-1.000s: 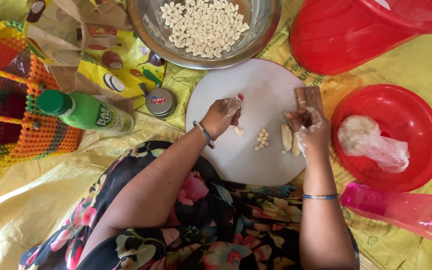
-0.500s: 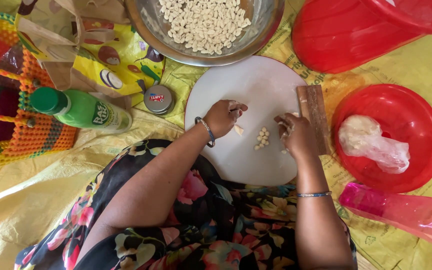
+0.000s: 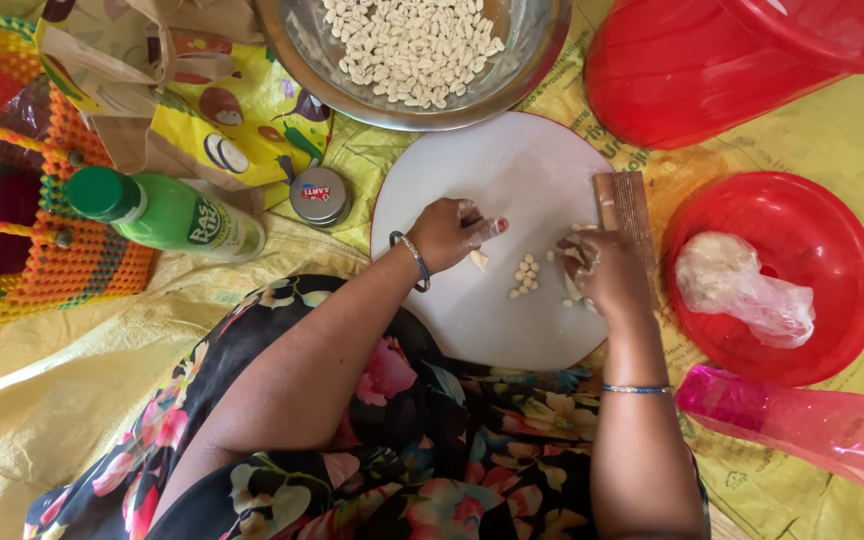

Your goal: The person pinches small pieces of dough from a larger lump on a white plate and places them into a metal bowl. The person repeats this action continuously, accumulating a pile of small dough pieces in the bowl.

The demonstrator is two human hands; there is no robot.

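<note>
A round white board (image 3: 512,170) lies in front of me. My left hand (image 3: 447,232) rests on it with fingers curled around a small piece of pale dough (image 3: 479,259). My right hand (image 3: 602,268) is at the board's right side, closed on a lump of dough beside a ridged wooden block (image 3: 627,205). Between the hands sits a cluster of small shaped dough pieces (image 3: 524,276). A steel bowl (image 3: 297,45) at the top holds many more such pieces.
A red bowl (image 3: 832,230) holding a plastic-wrapped dough lump stands right; a red tub (image 3: 682,70) behind it. A pink bottle (image 3: 802,425) lies lower right. Left are a green bottle (image 3: 167,212), a small round tin (image 3: 319,195), a yellow bag and a woven basket (image 3: 12,230).
My right hand came off the wooden block and lowered onto the board near the small pieces. My left hand dropped slightly toward the board's middle.
</note>
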